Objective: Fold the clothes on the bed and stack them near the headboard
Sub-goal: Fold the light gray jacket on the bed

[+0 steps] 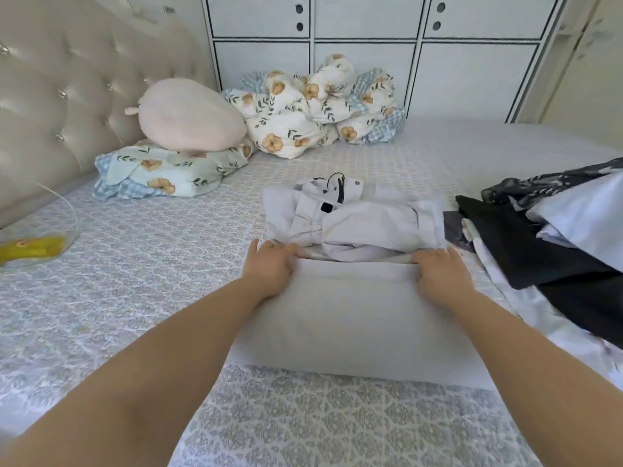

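One pale grey garment [354, 298] is seen in the middle of the bed [135, 281], its near part lifted in a smooth fold whose upper edge is held at both corners. The left hand [269, 269] is closed on the left corner of that fold, its fingers [290, 252] curled over the cloth; the right hand [441, 273] is closed on the right corner in the same way. Beyond the fold, the crumpled far part of the garment is laid flat, with one small black tab and a dark cord showing.

One loose pile of clothes [546, 237] is seen at the right, just beside the garment; black, white and dark patterned pieces are mixed, and how many there are cannot be told, as the pile is cut off by the frame edge. By the padded headboard [60, 96], one pink plush cushion [192, 117] is set on one floral pillow [161, 171]. One bunched floral quilt [320, 106] is heaped against the white cabinet [371, 35]. One yellow object [32, 249] at the left edge is blurred and cannot be identified.
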